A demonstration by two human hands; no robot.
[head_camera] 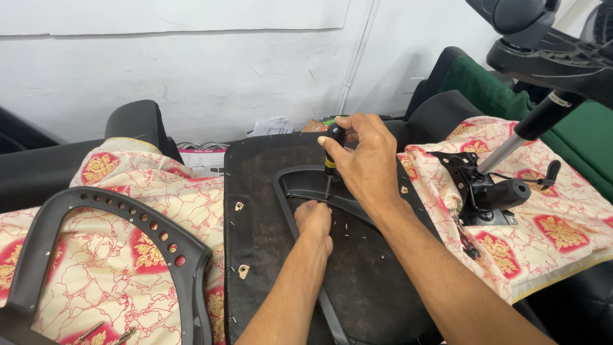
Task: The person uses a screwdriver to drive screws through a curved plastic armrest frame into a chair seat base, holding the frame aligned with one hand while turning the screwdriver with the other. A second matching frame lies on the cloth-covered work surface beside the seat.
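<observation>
My right hand (364, 160) grips a screwdriver (330, 163) with a black and yellow handle, held upright with its tip down on a black plastic frame (300, 182). That frame lies on the dark underside of a chair seat board (255, 211). My left hand (314, 220) rests just below the screwdriver tip, its fingers pressed on the frame's edge. What sits under the tip is hidden by my fingers.
A curved black plastic chair part (159, 233) with holes lies at the left on a cream and red patterned cloth (121, 185). A chair mechanism with a gas cylinder (491, 188) sits at the right. Loose screws (105, 332) lie at the bottom left. A white wall stands behind.
</observation>
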